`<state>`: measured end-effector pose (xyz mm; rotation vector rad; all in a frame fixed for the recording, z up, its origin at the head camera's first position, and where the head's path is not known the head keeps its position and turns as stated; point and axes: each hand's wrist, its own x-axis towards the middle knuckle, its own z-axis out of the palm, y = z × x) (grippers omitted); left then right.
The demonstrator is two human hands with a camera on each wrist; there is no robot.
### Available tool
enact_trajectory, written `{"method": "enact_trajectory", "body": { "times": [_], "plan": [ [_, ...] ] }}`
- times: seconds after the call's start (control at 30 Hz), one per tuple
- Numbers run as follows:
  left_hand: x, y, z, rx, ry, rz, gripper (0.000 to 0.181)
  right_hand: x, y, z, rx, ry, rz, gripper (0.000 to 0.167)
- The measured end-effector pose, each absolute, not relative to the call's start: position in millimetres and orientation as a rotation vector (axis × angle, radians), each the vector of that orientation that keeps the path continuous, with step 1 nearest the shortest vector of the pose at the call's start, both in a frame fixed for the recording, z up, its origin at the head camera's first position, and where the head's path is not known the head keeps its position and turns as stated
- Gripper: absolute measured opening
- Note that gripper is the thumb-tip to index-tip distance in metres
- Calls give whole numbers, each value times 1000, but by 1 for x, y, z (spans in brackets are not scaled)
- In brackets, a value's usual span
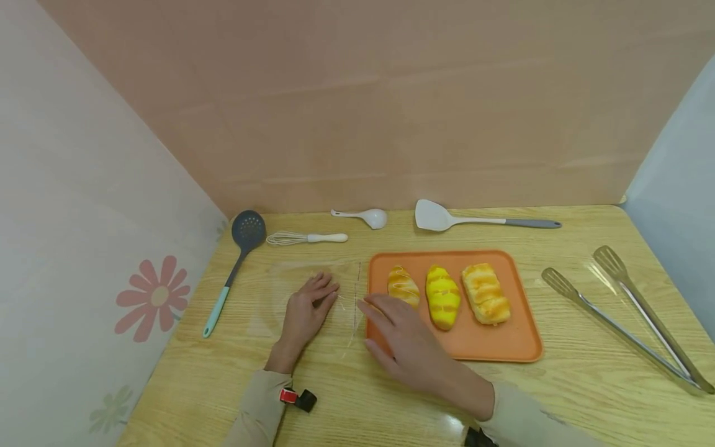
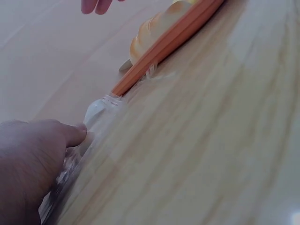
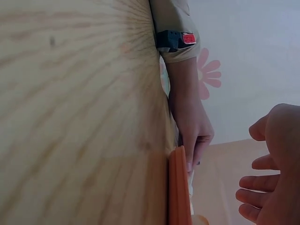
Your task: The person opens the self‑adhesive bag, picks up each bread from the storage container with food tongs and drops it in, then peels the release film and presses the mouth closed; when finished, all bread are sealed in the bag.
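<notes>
A clear plastic bag [image 1: 342, 320] with a dark line along its right end lies flat on the wooden table, left of an orange tray [image 1: 475, 347]. My left hand [image 1: 306, 310] rests on the bag with its fingers together; the thumb touches the plastic [image 2: 101, 112] in the left wrist view. Above the tray's left edge hovers my right hand [image 1: 410, 344], its fingers loosely extended and holding nothing [image 3: 276, 168]. It partly hides a glazed bread roll [image 1: 403, 285]. Beside that roll are a yellow bread [image 1: 443, 298] and a ridged loaf [image 1: 486, 295].
Along the back lie a whisk [image 1: 307, 238], a white spoon [image 1: 365, 217] and a white spatula [image 1: 441, 217]. A skimmer [image 1: 243, 245] is at the left, and metal tongs [image 1: 642, 310] spread open at the right. Walls border the table behind and on both sides.
</notes>
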<state>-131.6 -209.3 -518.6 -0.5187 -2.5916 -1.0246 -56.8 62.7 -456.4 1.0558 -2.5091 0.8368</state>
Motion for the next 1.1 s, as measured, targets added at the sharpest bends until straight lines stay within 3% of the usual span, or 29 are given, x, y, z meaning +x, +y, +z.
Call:
{"method": "enact_trajectory", "body": {
  "times": [0.47,1.1],
  "plan": [
    [-130,-213,-517,-501,-2500,-1202,21,-56,36,-468,1221,-2715,731,76],
    [-129,-212,-515,-242,-2248,-1524,19,-67,31,-477,1233,-2807,618,73]
  ]
}}
